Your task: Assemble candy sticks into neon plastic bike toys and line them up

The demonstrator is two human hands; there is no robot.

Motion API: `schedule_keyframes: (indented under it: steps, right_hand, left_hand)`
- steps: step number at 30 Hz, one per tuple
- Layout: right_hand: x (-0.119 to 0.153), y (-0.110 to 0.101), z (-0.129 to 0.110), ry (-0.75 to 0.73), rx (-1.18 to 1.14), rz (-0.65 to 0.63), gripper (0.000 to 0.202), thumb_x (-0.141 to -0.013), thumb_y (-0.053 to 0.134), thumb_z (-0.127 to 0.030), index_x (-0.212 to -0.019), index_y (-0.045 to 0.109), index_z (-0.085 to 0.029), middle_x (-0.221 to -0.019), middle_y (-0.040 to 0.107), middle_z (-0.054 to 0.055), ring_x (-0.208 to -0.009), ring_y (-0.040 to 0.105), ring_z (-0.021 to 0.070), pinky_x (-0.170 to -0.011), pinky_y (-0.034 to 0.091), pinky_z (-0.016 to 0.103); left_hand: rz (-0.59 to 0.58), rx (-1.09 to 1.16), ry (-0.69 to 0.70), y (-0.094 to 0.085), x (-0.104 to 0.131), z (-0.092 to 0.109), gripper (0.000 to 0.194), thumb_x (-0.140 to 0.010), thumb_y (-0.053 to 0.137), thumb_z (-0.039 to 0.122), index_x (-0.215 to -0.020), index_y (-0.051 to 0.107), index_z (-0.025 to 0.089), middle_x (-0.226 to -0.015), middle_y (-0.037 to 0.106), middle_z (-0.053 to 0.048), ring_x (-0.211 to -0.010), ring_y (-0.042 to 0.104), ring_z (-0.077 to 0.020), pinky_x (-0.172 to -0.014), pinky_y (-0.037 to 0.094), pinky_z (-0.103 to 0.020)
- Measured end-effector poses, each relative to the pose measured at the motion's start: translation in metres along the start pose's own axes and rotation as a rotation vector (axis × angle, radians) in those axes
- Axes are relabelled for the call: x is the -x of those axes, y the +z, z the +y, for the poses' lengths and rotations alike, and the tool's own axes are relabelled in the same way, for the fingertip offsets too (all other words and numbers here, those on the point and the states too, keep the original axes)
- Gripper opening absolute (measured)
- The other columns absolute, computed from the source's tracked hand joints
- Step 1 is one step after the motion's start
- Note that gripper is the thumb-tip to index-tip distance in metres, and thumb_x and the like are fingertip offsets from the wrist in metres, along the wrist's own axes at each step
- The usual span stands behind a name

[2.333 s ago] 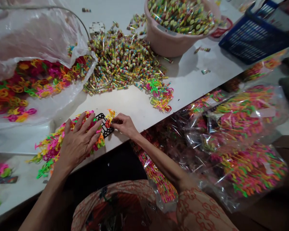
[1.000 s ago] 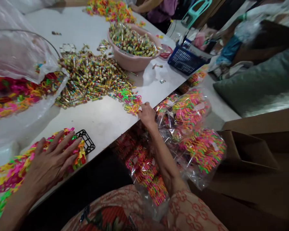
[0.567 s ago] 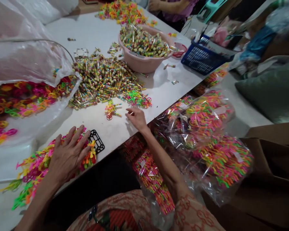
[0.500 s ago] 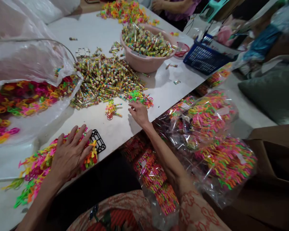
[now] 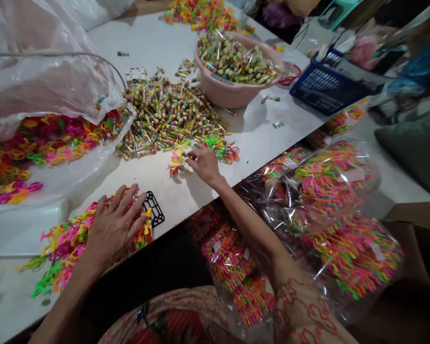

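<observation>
My left hand [image 5: 112, 229] lies flat with fingers spread on a heap of bright plastic pieces [image 5: 69, 234] near the table edge. A black plastic grid [image 5: 154, 209] pokes out beside its fingertips. My right hand [image 5: 203, 162] is closed in a pinch at a small cluster of yellow and pink plastic pieces [image 5: 175, 161]. What lies between its fingertips is blurred. Just beyond it sits a green and pink bunch of similar pieces [image 5: 222, 148]. Behind both is a large pile of short, colourful wrapped tubes [image 5: 172, 110].
A pink basin [image 5: 232, 93] holds more tubes. On the left, a clear plastic bag [image 5: 57, 91] gapes over coloured pieces. A blue basket [image 5: 326, 91] stands at the right edge of the table. Filled clear bags [image 5: 344, 186] hang or lie below the edge, right of my arm.
My right hand has moved left from the green and pink bunch to the small cluster, its fingers now pinched. My left hand stays on the heap. The view has shifted slightly.
</observation>
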State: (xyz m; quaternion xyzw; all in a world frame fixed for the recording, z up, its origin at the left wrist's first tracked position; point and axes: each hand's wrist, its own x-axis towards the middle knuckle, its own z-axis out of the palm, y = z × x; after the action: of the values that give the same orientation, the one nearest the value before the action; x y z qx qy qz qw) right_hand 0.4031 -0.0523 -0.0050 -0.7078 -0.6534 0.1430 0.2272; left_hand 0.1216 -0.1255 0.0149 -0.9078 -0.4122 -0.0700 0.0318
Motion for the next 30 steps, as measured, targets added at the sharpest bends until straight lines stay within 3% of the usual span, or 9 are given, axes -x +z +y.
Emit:
schedule_keyframes:
  steps: [5, 10, 15, 21, 25, 30]
  right_hand:
    - [0.026, 0.025, -0.009, -0.056, -0.415, -0.126, 0.003, -0.07, 0.066, -0.017, -0.069, 0.064, -0.015, -0.072, 0.054, -0.002, -0.065, 0.048, 0.0109, -0.063, 0.036, 0.024]
    - [0.036, 0.057, -0.023, -0.053, -0.617, -0.245, 0.02, -0.062, 0.072, -0.016, -0.065, 0.052, -0.017, -0.069, 0.048, -0.005, -0.066, 0.045, 0.0109, -0.064, 0.034, 0.023]
    - [0.044, 0.067, -0.044, -0.128, -0.659, -0.264, 0.018, -0.072, 0.068, -0.022, -0.072, 0.05, -0.019, -0.077, 0.054, -0.002, -0.074, 0.049, 0.0137, -0.069, 0.039, 0.026]
    - [0.049, 0.087, -0.063, -0.018, -0.853, -0.334, 0.004, -0.081, 0.058, -0.021, -0.079, 0.057, -0.017, -0.073, 0.059, -0.001, -0.07, 0.055, 0.0128, -0.068, 0.044, 0.024]
    - [0.045, 0.093, -0.068, -0.076, -0.666, -0.371, 0.003, -0.077, 0.058, -0.014, -0.078, 0.061, -0.016, -0.079, 0.062, 0.001, -0.076, 0.058, 0.0142, -0.071, 0.044, 0.024]
    - [0.036, 0.085, -0.071, -0.232, -0.314, -0.391, 0.013, -0.079, 0.052, -0.012, -0.078, 0.063, -0.018, -0.09, 0.064, 0.006, -0.083, 0.057, 0.0175, -0.072, 0.042, 0.027]
  left_hand:
    - [-0.021, 0.015, -0.019, -0.001, 0.0, 0.002, 0.053, -0.096, 0.038, 0.036, -0.148, 0.031, 0.031, -0.15, 0.043, -0.008, -0.14, 0.036, -0.0293, -0.11, 0.027, -0.053]
    - [-0.016, 0.042, -0.037, -0.001, 0.001, 0.001, 0.054, -0.095, 0.041, 0.035, -0.148, 0.031, 0.031, -0.151, 0.04, -0.007, -0.142, 0.032, -0.026, -0.114, 0.023, -0.05]
    - [-0.03, 0.05, -0.033, -0.002, 0.001, 0.0, 0.053, -0.094, 0.041, 0.035, -0.147, 0.034, 0.029, -0.152, 0.038, -0.008, -0.143, 0.031, -0.0262, -0.114, 0.022, -0.05]
    - [-0.049, 0.076, -0.05, -0.006, 0.0, 0.002, 0.053, -0.095, 0.039, 0.036, -0.147, 0.034, 0.028, -0.152, 0.039, -0.009, -0.143, 0.031, -0.0274, -0.114, 0.022, -0.051]
    - [-0.052, 0.083, -0.059, -0.007, 0.0, 0.003, 0.057, -0.095, 0.04, 0.036, -0.15, 0.026, 0.031, -0.153, 0.037, -0.008, -0.143, 0.03, -0.027, -0.114, 0.021, -0.051]
    - [-0.064, 0.11, -0.075, -0.008, 0.0, 0.004, 0.061, -0.095, 0.038, 0.038, -0.152, 0.018, 0.028, -0.153, 0.038, -0.008, -0.143, 0.03, -0.0263, -0.115, 0.02, -0.05]
